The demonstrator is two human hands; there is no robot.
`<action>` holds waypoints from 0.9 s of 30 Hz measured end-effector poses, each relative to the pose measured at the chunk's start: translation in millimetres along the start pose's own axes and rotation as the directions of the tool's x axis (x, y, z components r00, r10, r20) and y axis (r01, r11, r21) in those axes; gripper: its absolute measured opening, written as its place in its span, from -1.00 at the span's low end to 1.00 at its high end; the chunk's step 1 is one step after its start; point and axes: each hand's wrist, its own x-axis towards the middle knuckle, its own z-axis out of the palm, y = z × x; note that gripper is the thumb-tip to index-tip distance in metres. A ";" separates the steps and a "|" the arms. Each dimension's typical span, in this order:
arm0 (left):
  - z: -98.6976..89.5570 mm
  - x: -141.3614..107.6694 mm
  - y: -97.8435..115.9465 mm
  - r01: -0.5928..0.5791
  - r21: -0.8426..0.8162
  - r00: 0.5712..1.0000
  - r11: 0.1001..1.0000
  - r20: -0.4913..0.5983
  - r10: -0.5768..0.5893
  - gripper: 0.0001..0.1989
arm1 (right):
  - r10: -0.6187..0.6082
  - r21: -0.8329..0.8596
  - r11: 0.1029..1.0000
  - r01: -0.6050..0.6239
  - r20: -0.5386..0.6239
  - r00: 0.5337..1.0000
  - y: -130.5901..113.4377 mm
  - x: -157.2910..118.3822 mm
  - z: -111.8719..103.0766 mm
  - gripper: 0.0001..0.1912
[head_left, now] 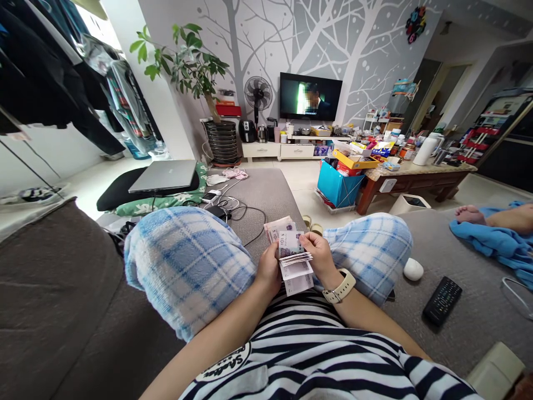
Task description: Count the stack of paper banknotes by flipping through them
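- While the striped shirt (300,344) fills the nearest part of the view, the banknotes (296,270) are held above the lap, between the knees, fanned in overlapping layers.
- The left hand (270,270) is closed around their left side, gripping the stack.
- The right hand (320,254) pinches a note's upper right corner between thumb and fingers; a pale watch (340,286) circles that wrist.
- Blue-and-white plaid fabric (191,264) covers both bent knees.
- On the grey couch (266,191), a black remote control (442,301) and a white rounded object (413,269) lie to the right, near another person's bare foot (469,215).
- Farther left, a closed laptop (164,175) rests on cushions, with cables (250,208) beside it.
- Beyond stand a cluttered table (416,171), a fan (258,93) and a lit television (310,97).
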 end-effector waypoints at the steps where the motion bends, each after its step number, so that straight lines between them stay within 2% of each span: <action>1: 0.1 -0.1 -0.1 0.001 -0.002 1.000 1.000 -0.004 -0.001 -0.76 | 0.002 -0.001 1.000 -0.002 -0.001 1.000 -0.3 -0.2 0.1 -0.60; 13: -1.3 -0.5 0.0 0.005 0.006 1.000 1.000 0.010 -0.005 -0.77 | 0.010 0.001 1.000 -0.010 -0.013 1.000 -4.6 -1.2 0.6 -0.58; 22: 1.5 -0.8 2.0 0.016 0.018 1.000 1.000 0.014 -0.016 -0.83 | 0.070 0.086 0.994 -0.068 -0.019 0.997 -8.2 -2.3 3.9 -0.63; 27: 2.3 -1.4 3.1 0.017 0.038 1.000 0.999 -0.010 -0.017 -0.82 | 0.061 0.111 0.992 -0.057 -0.036 0.997 -8.6 -3.1 4.7 -0.66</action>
